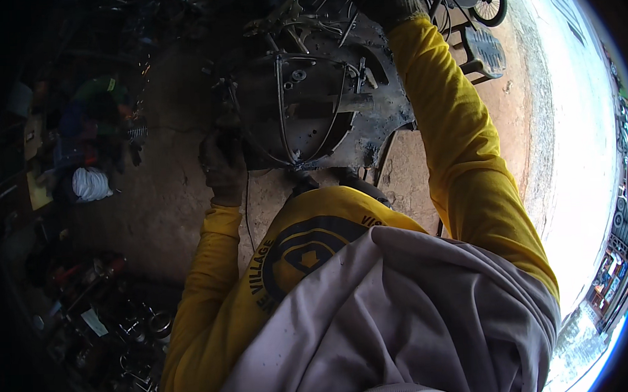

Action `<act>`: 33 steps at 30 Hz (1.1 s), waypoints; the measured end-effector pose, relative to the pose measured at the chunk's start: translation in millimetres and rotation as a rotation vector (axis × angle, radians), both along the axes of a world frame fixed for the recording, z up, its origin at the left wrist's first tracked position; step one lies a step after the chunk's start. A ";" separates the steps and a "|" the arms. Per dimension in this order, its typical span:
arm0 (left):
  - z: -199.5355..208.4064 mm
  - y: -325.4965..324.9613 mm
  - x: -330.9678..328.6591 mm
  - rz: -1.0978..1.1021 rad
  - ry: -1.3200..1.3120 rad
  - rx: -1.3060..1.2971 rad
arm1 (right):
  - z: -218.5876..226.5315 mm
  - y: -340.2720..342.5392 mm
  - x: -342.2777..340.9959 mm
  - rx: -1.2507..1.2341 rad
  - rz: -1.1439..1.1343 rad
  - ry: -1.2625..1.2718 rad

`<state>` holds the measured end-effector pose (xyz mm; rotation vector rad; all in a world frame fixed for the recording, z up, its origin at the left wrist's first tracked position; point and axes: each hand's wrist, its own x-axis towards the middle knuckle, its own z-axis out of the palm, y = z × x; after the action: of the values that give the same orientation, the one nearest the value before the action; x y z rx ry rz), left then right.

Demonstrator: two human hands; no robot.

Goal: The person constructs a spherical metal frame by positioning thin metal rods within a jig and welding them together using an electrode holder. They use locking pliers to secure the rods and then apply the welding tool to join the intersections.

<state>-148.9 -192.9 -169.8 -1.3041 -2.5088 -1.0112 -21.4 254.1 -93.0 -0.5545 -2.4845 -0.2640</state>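
Note:
A frame of thin bent metal rods [281,107], bowed into a pointed oval with a rod down its middle, lies on a dark metal worktable [387,117]. At the table's left edge, beside the frame, is my gloved left hand [223,164]. Its fingers look curled, but shadow hides what they hold. My gloved right hand [390,3] reaches past the table's far right corner to the picture's upper edge, its fingers out of sight. A round metal ring [299,75] sits inside the rod frame.
Angular metal pieces [294,20] crowd the table's far side. A stool-like seat [485,52] and a spoked wheel [489,3] stand at the far right. Sparks [143,70] show at far left, above a coiled white bundle [91,184]. Metal parts [132,330] clutter the near left floor.

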 end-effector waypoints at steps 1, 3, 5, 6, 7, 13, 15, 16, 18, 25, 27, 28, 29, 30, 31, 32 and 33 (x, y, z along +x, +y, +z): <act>-1.9 0.8 -1.3 0.017 0.020 -0.003 | -12.2 10.8 -8.9 0.199 0.036 -0.084; 0.1 6.0 -1.0 0.028 0.006 0.017 | -34.3 24.1 -18.5 0.160 0.087 0.093; 3.8 6.7 4.0 0.058 -0.015 0.040 | -35.2 14.2 -27.2 0.116 0.152 0.264; 7.4 5.8 6.7 0.084 -0.041 0.004 | -25.3 1.1 -28.9 -0.181 0.065 0.226; 8.8 7.4 9.4 0.098 -0.070 -0.028 | -18.0 -6.8 -26.8 -0.471 -0.037 0.177; 0.1 13.1 8.0 0.128 -0.040 -0.019 | -72.2 35.9 -50.0 0.129 0.199 -0.089; 0.4 14.7 7.9 0.127 -0.023 -0.027 | -81.1 42.0 -49.8 0.139 0.209 -0.035; 0.9 15.9 8.6 0.130 -0.003 -0.032 | -80.6 43.7 -50.6 0.151 0.223 0.023; -1.1 11.6 9.0 0.145 -0.020 -0.036 | -58.9 27.7 -49.7 -0.178 0.192 0.039; -11.2 5.0 5.7 0.185 -0.026 -0.049 | -0.1 -6.3 -65.8 -0.561 -0.035 0.085; -12.8 14.2 2.2 0.142 -0.011 -0.035 | -54.4 28.4 -85.2 -0.480 -0.020 0.147; -12.9 17.9 -0.2 0.124 0.011 -0.019 | -71.9 40.6 -93.8 -0.399 0.019 0.209; -9.8 13.8 4.3 0.152 0.011 -0.024 | -54.6 19.1 -95.7 -0.406 0.047 0.203; -6.2 10.5 9.8 0.164 0.023 -0.013 | -37.2 -3.9 -91.9 -0.502 0.030 -0.059; -3.8 12.5 12.0 0.151 0.030 0.005 | -22.7 -16.4 -84.2 -0.582 -0.013 -0.324; -2.4 15.0 12.4 0.146 0.026 0.006 | -35.4 -13.8 -80.1 -0.582 -0.020 -0.326; -1.3 17.5 12.6 0.156 0.006 -0.002 | -59.0 -9.6 -74.3 -0.524 0.153 -0.164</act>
<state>-136.2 -175.4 -171.2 -1.0902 -2.5602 -0.9695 -95.7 244.6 -152.0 -0.5588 -2.7432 0.4309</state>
